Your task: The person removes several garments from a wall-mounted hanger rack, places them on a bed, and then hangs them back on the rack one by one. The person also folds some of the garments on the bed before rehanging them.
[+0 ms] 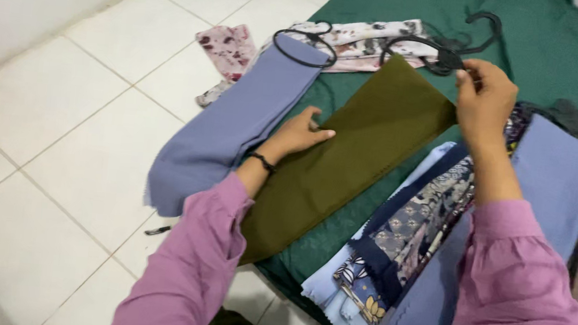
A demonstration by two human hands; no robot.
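Note:
An olive-green cloth (pixel 354 147) lies long and folded across a dark green sheet (pixel 547 46), hung through a black round hanger (pixel 420 51). My left hand (pixel 302 134) rests flat on the cloth's left edge, fingers apart. My right hand (pixel 482 96) pinches the cloth's top right corner by the hanger. Both arms wear pink-purple sleeves, and a dark band circles my left wrist. To the left lies a lavender-blue cloth (pixel 229 128) on a second black hanger (pixel 300 47).
A floral white cloth (pixel 364 42) lies behind the hangers, with a red-patterned piece (pixel 226 47) on the white tiled floor (pixel 59 133). A stack of blue and patterned cloths (pixel 408 245) sits under my right arm. Another black hanger (pixel 486 26) lies farther back.

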